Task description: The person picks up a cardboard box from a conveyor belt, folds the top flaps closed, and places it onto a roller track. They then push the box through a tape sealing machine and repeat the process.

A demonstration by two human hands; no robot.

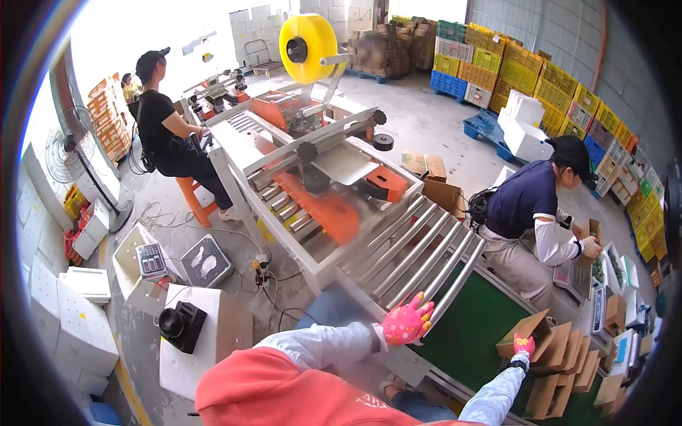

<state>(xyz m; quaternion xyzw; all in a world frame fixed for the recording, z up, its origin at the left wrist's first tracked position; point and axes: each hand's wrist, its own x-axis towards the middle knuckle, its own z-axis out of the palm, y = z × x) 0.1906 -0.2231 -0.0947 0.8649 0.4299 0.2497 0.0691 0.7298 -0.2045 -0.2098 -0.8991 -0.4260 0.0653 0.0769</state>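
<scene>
Two pink-gloved hands at the outfeed end of a carton-sealing line.

The left hand (406,321) rests on the near end of the steel roller conveyor (415,259), its fingers spread open and holding nothing; about seven rollers can be counted. The right hand (523,346) touches the top edge of the open brown cardboard box (527,328), which stands on the green table (469,334) at the near end of a row of at least five similar cartons (572,358). Whether the right fingers grip the box or only rest on it cannot be determined. One yellow tape roll (307,37) sits above the orange-and-white sealing machine (320,177). Two other people are present: one person in black (167,124) seated at the far end, and one person in a navy top (529,206) beside the table.
</scene>
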